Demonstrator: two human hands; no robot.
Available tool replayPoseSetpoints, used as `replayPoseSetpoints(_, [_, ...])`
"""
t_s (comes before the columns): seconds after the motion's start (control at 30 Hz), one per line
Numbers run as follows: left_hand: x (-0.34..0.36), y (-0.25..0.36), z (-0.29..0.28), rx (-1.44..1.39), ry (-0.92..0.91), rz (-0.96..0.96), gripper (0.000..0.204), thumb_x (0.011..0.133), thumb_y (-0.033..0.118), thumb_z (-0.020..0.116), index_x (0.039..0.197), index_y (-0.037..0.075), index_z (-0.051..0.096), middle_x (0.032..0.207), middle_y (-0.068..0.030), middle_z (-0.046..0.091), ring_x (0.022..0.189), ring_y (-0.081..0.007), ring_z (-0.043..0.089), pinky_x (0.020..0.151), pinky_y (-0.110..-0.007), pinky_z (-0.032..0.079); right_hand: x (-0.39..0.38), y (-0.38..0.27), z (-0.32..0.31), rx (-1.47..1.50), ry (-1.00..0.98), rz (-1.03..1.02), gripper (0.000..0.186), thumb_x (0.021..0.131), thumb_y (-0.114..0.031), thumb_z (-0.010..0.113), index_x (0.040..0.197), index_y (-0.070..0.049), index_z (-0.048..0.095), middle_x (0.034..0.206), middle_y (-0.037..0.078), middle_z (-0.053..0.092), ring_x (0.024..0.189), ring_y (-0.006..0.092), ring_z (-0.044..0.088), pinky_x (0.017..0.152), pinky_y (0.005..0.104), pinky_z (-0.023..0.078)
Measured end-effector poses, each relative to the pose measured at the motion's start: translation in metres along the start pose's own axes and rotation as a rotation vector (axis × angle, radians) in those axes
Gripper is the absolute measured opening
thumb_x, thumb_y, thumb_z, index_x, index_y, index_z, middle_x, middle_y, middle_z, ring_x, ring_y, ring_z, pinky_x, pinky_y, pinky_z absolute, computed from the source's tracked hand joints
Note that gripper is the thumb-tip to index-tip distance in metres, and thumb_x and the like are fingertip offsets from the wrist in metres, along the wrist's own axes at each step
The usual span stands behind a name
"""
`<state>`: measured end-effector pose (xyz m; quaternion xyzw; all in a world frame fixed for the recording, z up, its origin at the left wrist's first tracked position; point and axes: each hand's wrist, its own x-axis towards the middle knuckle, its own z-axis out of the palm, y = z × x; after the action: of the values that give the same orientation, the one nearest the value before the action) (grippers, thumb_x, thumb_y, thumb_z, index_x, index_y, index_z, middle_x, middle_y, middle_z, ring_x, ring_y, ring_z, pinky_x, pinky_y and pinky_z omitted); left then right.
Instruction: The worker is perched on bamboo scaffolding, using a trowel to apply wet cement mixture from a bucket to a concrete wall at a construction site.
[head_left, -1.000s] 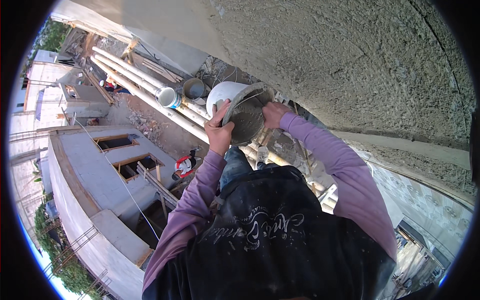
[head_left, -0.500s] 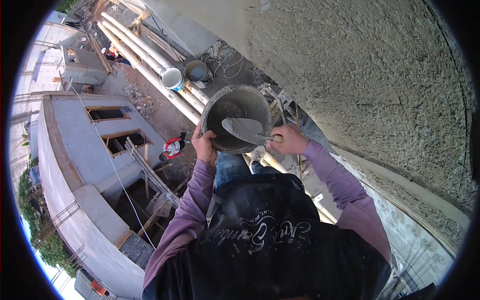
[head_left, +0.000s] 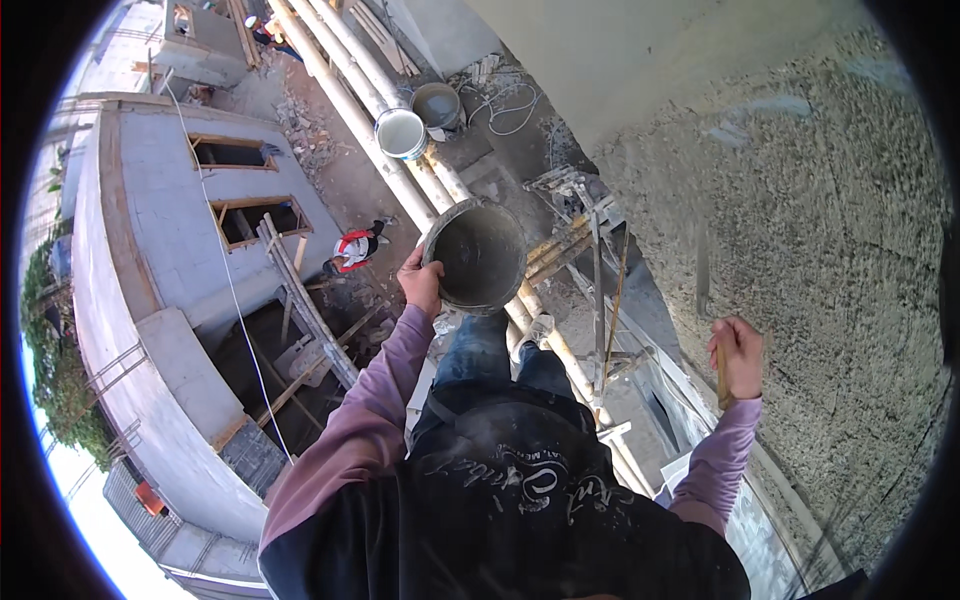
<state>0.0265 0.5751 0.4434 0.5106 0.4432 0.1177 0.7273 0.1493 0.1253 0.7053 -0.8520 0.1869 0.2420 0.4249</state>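
My left hand (head_left: pixel 421 284) grips the rim of a dark mortar bucket (head_left: pixel 478 262) out in front of my body, fingers closed over its left edge. Grey residue coats the bucket's inside; how much mortar is at the bottom is hard to make out. To the right, my right hand (head_left: pixel 738 358) is closed round the wooden handle of a trowel (head_left: pixel 702 270). The trowel's blade appears thin and nearly edge-on in front of the rough grey wall (head_left: pixel 840 270); whether it touches the wall cannot be told. Pale, shiny streaks mark the wall higher up.
I stand high on bamboo poles (head_left: pixel 345 95) running diagonally below me. A white pail (head_left: pixel 401 133) and a grey bucket (head_left: pixel 437 105) sit farther along them. Scaffold framing (head_left: pixel 600 290) rises beside the wall. Far below, a person in a red-and-white top (head_left: pixel 352 250) is near an unfinished building.
My right hand has swung the trowel out of the bucket and across to the wall at the right. The left hand still holds the bucket, slightly farther right in view.
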Motion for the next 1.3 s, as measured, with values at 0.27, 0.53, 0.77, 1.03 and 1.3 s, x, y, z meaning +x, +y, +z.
replayPoseSetpoints(0.27, [0.083,-0.065,0.027,0.059,0.077,-0.003,0.061,0.067,-0.014,0.054,0.125,-0.001,0.067,0.098,-0.0045,0.071,0.068,-0.0074,0.057,0.058,-0.023,0.046,0.087,0.141,0.131,-0.533,-0.241,-0.158,0.039,0.079,-0.018,0.078,0.107,-0.002,0.057,0.087,0.019,0.067,0.083,0.0362,0.067,0.075,0.0427,0.052])
replayPoseSetpoints(0.53, [0.152,-0.169,0.021,-0.105,0.192,-0.046,0.063,0.064,-0.015,0.053,0.125,-0.004,0.065,0.099,-0.0056,0.071,0.070,-0.0102,0.060,0.058,-0.023,0.046,0.219,0.145,0.270,-0.443,-0.413,-0.407,0.057,0.077,-0.010,0.074,0.128,-0.004,0.049,0.119,0.021,0.061,0.111,0.0411,0.059,0.095,0.0451,0.047])
replayPoseSetpoints(0.77, [0.229,-0.306,0.032,-0.228,0.082,-0.214,0.060,0.065,-0.015,0.054,0.123,-0.003,0.066,0.091,-0.0054,0.070,0.067,-0.0120,0.059,0.059,-0.024,0.047,0.350,0.074,0.500,-0.287,-0.541,-0.681,0.055,0.078,-0.010,0.073,0.129,-0.002,0.055,0.124,0.019,0.064,0.115,0.0356,0.061,0.100,0.0419,0.047])
replayPoseSetpoints(1.03, [0.299,-0.345,0.058,0.005,-0.295,-0.339,0.038,0.075,-0.013,0.062,0.111,-0.002,0.072,0.092,-0.0035,0.072,0.072,-0.0094,0.061,0.061,-0.023,0.048,0.494,-0.011,0.765,-0.128,-0.788,-0.561,0.036,0.079,-0.025,0.069,0.098,0.005,0.070,0.081,0.018,0.072,0.069,0.0262,0.073,0.073,0.0373,0.057])
replayPoseSetpoints(1.3, [0.418,-0.411,0.066,-0.090,-0.369,-0.082,0.056,0.066,-0.018,0.052,0.119,-0.005,0.067,0.100,-0.0069,0.072,0.075,-0.0099,0.062,0.064,-0.023,0.049,0.541,0.025,0.718,0.003,-0.573,-0.905,0.057,0.082,-0.038,0.069,0.114,0.009,0.065,0.104,0.019,0.073,0.066,0.0235,0.073,0.080,0.0324,0.056])
